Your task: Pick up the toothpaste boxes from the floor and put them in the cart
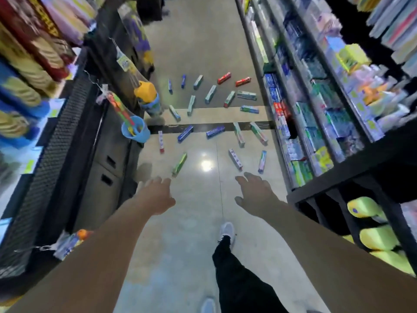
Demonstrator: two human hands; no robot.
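Blurred shop aisle [203, 53], toothpaste boxes [209, 94] with unreadable labels.

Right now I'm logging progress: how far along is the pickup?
Nothing looks done: no cart is in view, and about twenty boxes lie on the floor. Left hand and right hand are open and empty, reaching forward. The green box and pale box lie nearest.
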